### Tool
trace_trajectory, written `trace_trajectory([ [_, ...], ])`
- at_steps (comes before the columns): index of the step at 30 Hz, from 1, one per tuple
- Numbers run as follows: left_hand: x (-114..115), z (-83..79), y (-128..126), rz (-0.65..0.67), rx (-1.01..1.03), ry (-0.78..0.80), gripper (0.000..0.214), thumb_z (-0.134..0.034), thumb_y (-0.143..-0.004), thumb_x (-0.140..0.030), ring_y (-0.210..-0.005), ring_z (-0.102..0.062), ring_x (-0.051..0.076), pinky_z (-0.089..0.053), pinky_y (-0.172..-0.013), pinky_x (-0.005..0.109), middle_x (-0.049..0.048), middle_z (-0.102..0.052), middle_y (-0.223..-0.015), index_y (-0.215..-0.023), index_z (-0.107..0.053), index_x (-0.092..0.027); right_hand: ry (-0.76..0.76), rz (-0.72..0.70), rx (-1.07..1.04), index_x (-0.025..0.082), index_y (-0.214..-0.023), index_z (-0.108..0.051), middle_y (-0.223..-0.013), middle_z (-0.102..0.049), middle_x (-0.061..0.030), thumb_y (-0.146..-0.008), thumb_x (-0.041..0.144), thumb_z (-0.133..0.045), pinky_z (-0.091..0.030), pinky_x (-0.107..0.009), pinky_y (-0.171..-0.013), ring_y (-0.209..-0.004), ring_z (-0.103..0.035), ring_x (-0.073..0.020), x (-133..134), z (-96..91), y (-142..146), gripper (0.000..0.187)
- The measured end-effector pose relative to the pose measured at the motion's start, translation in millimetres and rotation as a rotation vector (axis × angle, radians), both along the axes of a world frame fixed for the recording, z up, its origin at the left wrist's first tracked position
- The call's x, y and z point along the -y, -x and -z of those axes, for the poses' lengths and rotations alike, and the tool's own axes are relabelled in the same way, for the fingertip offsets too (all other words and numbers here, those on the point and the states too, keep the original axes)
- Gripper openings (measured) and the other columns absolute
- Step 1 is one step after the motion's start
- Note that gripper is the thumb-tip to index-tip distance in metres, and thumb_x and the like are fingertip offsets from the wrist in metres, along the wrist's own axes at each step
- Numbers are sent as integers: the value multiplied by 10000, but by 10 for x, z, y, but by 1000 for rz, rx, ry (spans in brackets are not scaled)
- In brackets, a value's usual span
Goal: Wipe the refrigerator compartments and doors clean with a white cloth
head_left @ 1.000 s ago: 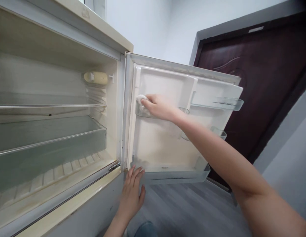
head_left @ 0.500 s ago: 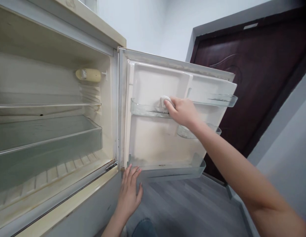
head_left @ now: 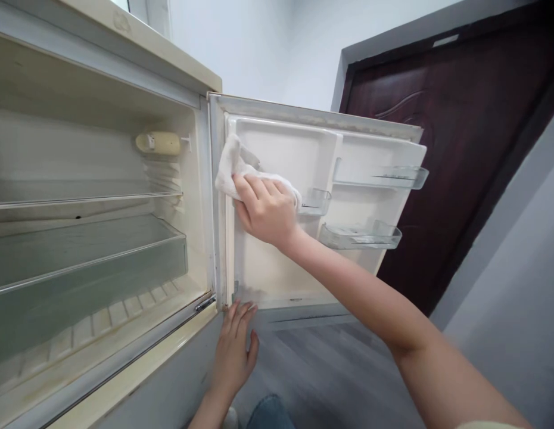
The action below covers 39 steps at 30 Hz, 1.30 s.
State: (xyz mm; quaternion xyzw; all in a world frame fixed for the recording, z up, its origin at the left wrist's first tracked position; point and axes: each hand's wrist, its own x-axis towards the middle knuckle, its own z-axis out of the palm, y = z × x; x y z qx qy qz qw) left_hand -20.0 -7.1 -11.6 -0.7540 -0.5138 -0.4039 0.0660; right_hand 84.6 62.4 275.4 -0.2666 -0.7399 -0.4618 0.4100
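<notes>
My right hand (head_left: pixel 264 211) is shut on a white cloth (head_left: pixel 235 170), pressing it against the inner liner of the open fridge door (head_left: pixel 281 146) near its hinge side. Several clear plastic door bins (head_left: pixel 360 236) sit to the right of my hand. My left hand (head_left: pixel 235 351) is low down with its fingers spread, its fingertips at the bottom corner of the door by the lower hinge (head_left: pixel 205 302). The fridge interior (head_left: pixel 80 161) holds glass shelves (head_left: pixel 84 256) and a cream light housing (head_left: pixel 158 143).
A dark brown panelled door (head_left: pixel 460 149) stands behind the fridge door, set in a white wall. Below lies a grey plank floor (head_left: pixel 330 363). A knee in blue denim (head_left: pixel 270 414) shows at the bottom edge.
My right hand has moved left and up across the door liner, and the cloth now shows spread out beside it. My left hand has stayed almost still.
</notes>
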Motion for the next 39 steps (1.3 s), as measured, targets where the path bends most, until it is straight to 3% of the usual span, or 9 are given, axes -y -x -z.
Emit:
trace_trajectory([
  [7, -16, 15, 2, 25, 23, -2, 475, -393, -889, -139, -1437, -240, 230, -432, -1112, 543, 35, -513, -1391, -1343, -353, -273, 58, -15, -135, 156, -1200, -553, -993, -644, -121, -940, 343, -369, -431, -375, -783, -898, -577, -240, -31, 42, -928, 370],
  [11, -21, 2, -44, 23, 46, -6, 473, -401, -888, -139, -1429, -262, 235, -436, -1102, 550, 48, -521, -1369, -1341, -363, -273, 31, -71, -530, 186, -943, -605, -755, -607, -59, -928, 417, -404, -455, -344, -663, -712, -572, -205, 87, -27, -1345, 307],
  [14, -41, 13, -77, 13, 69, -53, 465, -431, -878, -140, -1418, -275, 250, -426, -1101, 575, 67, -538, -1333, -1325, -377, -254, -106, -59, -809, 187, -1073, -565, -804, -611, -74, -940, 432, -350, -473, -369, -645, -735, -596, -227, 196, 60, -1425, 352],
  [18, -50, 19, -83, 15, 82, -71, 446, -441, -877, -150, -1417, -269, 256, -414, -1103, 592, 76, -541, -1319, -1308, -381, -246, -28, 7, -410, 200, -1293, -496, -1179, -609, -157, -912, 412, -379, -468, -488, -884, -1139, -560, -323, 131, 384, -1246, 452],
  [22, -19, -17, -57, 39, 80, -15, 431, -416, -889, -163, -1422, -252, 245, -411, -1111, 571, 63, -532, -1332, -1307, -374, -259, 84, 60, -80, 277, -1404, -430, -1453, -450, -66, -910, 334, -409, -310, -521, -1099, -1404, -299, -318, -77, 593, -934, 498],
  [28, -8, -53, -41, 28, 70, 8, 419, -405, -892, -172, -1421, -259, 258, -424, -1099, 574, 61, -543, -1331, -1302, -376, -257, 35, -27, 168, 340, -1514, -159, -1553, -264, 56, -952, 185, -336, -247, -399, -1176, -1459, -145, -205, -216, 499, -425, 609],
  [32, -4, -63, -17, 14, 29, -31, 426, -423, -883, -166, -1399, -303, 268, -420, -1101, 584, 62, -560, -1322, -1299, -385, -248, -31, -68, 369, 196, -1525, -105, -1570, -184, 30, -974, 134, -247, -201, -304, -1198, -1462, -50, -126, -198, 402, -219, 572],
  [36, 2, -60, 17, 14, 2, -45, 417, -432, -877, -162, -1378, -344, 276, -449, -1080, 577, 59, -585, -1297, -1286, -402, -244, 31, -80, 444, 123, -1516, -117, -1572, -152, -4, -973, 102, -190, -143, -283, -1213, -1460, -37, -99, -157, 380, -286, 548],
  [39, -9, -52, 34, 6, -1, -48, 423, -441, -874, -166, -1373, -358, 281, -456, -1073, 579, 57, -590, -1296, -1288, -405, -246, 126, -41, 488, 112, -1499, -200, -1551, -243, -30, -965, 89, -201, -198, -293, -1203, -1448, -154, -98, -168, 437, -488, 535],
])
